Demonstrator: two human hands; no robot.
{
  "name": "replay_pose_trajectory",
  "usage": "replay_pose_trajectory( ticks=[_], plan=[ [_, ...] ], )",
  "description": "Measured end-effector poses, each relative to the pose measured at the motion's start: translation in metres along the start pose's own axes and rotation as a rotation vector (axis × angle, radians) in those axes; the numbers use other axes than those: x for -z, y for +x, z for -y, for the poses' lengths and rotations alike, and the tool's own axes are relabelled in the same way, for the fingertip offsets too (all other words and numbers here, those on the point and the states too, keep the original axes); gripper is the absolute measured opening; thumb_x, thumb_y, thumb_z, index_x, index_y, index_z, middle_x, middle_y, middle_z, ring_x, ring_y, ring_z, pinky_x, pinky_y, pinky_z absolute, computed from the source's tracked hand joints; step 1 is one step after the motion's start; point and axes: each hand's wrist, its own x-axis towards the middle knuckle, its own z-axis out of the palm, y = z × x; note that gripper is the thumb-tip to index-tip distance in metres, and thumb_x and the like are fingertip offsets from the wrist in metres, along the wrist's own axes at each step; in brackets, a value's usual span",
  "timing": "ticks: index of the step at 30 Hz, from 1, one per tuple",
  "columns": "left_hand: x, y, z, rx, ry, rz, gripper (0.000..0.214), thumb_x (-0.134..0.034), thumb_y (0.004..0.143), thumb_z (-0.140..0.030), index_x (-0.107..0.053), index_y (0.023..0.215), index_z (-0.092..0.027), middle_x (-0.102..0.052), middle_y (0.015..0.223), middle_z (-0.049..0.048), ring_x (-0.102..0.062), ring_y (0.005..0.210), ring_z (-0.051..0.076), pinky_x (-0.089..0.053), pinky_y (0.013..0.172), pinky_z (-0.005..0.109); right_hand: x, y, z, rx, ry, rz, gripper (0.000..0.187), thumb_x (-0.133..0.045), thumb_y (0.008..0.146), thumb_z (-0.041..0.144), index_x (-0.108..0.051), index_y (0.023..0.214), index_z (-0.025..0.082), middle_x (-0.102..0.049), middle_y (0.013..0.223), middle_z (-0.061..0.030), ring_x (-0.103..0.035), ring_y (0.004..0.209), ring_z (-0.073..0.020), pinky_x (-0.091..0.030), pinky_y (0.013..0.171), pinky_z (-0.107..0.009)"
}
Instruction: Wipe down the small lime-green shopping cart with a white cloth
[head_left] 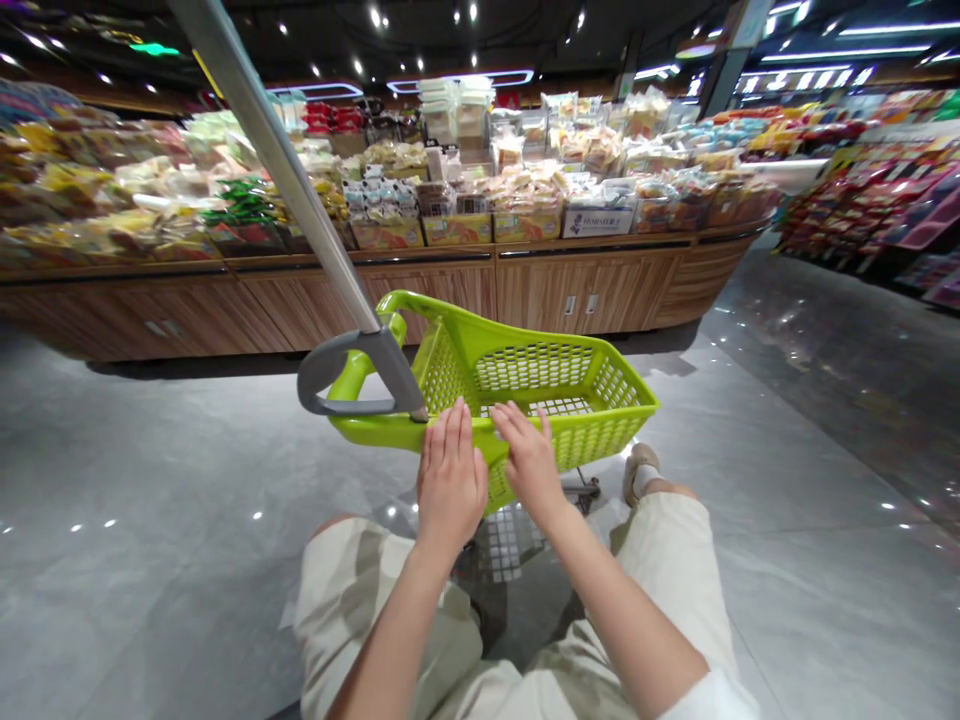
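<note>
Fingers point(450, 432) rest on a lime-green shopping-cart basket point(517, 368).

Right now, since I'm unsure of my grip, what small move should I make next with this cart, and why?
Probably curl both hands around the rim of the green cart. Your left hand and right hand lie on it with fingers spread, not gripping, so a push could slip, and the wooden display stands ahead.
</note>
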Motion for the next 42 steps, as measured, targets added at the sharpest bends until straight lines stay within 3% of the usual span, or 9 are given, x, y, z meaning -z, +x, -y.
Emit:
replay_pose_trajectory(
  ticks=[4,12,15,19,22,29,32,35,42],
  plan=[
    [-0.001,-0.001,0.003,-0.003,0.006,-0.005,0.058,-0.04,0.093,-0.017,-0.031,0.149,-0.009,-0.039,0.155,0.0142,-0.033,0.143,0.027,-0.025,0.12,0.048,-0.001,0.006,0.018,0.122,0.044,0.07,0.076,-0.038,0.072,-0.002,-0.042,0.144,0.022,-0.051,0.147,-0.0048,-0.037,0.142,-0.0151,-0.006,0.121,-0.047],
    [-0.002,-0.003,0.004,-0.007,0.0,-0.001,0.062,-0.039,0.094,-0.018,-0.023,0.153,-0.011,-0.038,0.156,0.0123,-0.033,0.144,0.026,-0.024,0.12,0.048,0.025,-0.029,-0.091,-0.209,-0.188,-0.098,0.078,-0.036,0.069,-0.004,-0.051,0.137,0.029,-0.058,0.14,-0.0027,-0.043,0.139,-0.0213,-0.004,0.117,-0.062],
    [-0.003,-0.002,0.003,-0.006,-0.012,-0.003,0.06,-0.039,0.094,-0.018,-0.025,0.152,-0.011,-0.038,0.155,0.0131,-0.033,0.144,0.027,-0.024,0.12,0.048,0.014,-0.02,-0.061,-0.266,-0.144,-0.139,0.071,-0.036,0.071,-0.003,-0.055,0.134,0.024,-0.061,0.136,-0.0067,-0.046,0.136,-0.0241,-0.009,0.116,-0.062],
    [-0.002,0.0,0.003,-0.004,-0.032,-0.002,0.058,-0.039,0.093,-0.017,-0.03,0.149,-0.01,-0.039,0.155,0.0137,-0.033,0.144,0.027,-0.024,0.12,0.048,-0.004,0.005,0.012,0.012,0.049,0.003,0.069,-0.038,0.074,0.0,-0.05,0.139,0.02,-0.056,0.142,-0.007,-0.04,0.14,-0.0179,-0.015,0.12,-0.048],
    [0.001,-0.001,0.005,-0.017,-0.035,-0.001,0.058,-0.039,0.093,-0.017,-0.029,0.15,-0.012,-0.039,0.155,0.0133,-0.033,0.144,0.026,-0.024,0.12,0.048,-0.004,0.008,0.026,0.1,0.089,0.066,0.075,-0.037,0.073,-0.002,-0.045,0.143,0.021,-0.051,0.147,-0.0056,-0.037,0.142,-0.0147,-0.011,0.121,-0.047],
    [0.002,-0.003,0.005,0.003,-0.022,0.011,0.062,-0.037,0.095,-0.017,-0.02,0.154,-0.013,-0.037,0.156,0.0119,-0.032,0.144,0.025,-0.023,0.121,0.048,0.028,-0.032,-0.086,-0.111,-0.152,-0.015,0.083,-0.035,0.066,-0.005,-0.047,0.141,0.029,-0.053,0.145,-0.0018,-0.04,0.141,-0.0178,-0.003,0.118,-0.058],
    [0.002,-0.002,0.003,0.004,-0.036,0.004,0.061,-0.037,0.094,-0.018,-0.021,0.154,-0.013,-0.037,0.156,0.0123,-0.033,0.143,0.026,-0.024,0.12,0.049,0.033,-0.039,-0.108,-0.238,-0.219,-0.11,0.076,-0.035,0.07,-0.003,-0.052,0.136,0.029,-0.056,0.142,-0.0024,-0.044,0.138,-0.0208,-0.004,0.117,-0.061],
    [0.001,-0.002,0.0,0.015,-0.031,0.003,0.059,-0.038,0.094,-0.018,-0.026,0.152,-0.011,-0.038,0.155,0.0131,-0.033,0.143,0.027,-0.024,0.12,0.049,0.021,-0.03,-0.08,-0.282,-0.176,-0.163,0.071,-0.035,0.072,-0.002,-0.055,0.133,0.026,-0.059,0.139,-0.0043,-0.046,0.136,-0.0219,-0.007,0.118,-0.059],
    [-0.001,-0.002,0.002,0.042,-0.031,-0.01,0.056,-0.038,0.093,-0.017,-0.032,0.149,-0.011,-0.041,0.153,0.0135,-0.031,0.144,0.027,-0.024,0.12,0.049,-0.009,0.004,0.027,0.081,0.101,0.005,0.065,-0.039,0.078,0.003,-0.048,0.141,0.021,-0.051,0.146,-0.0052,-0.037,0.142,-0.0146,-0.01,0.121,-0.043]
  ],
)
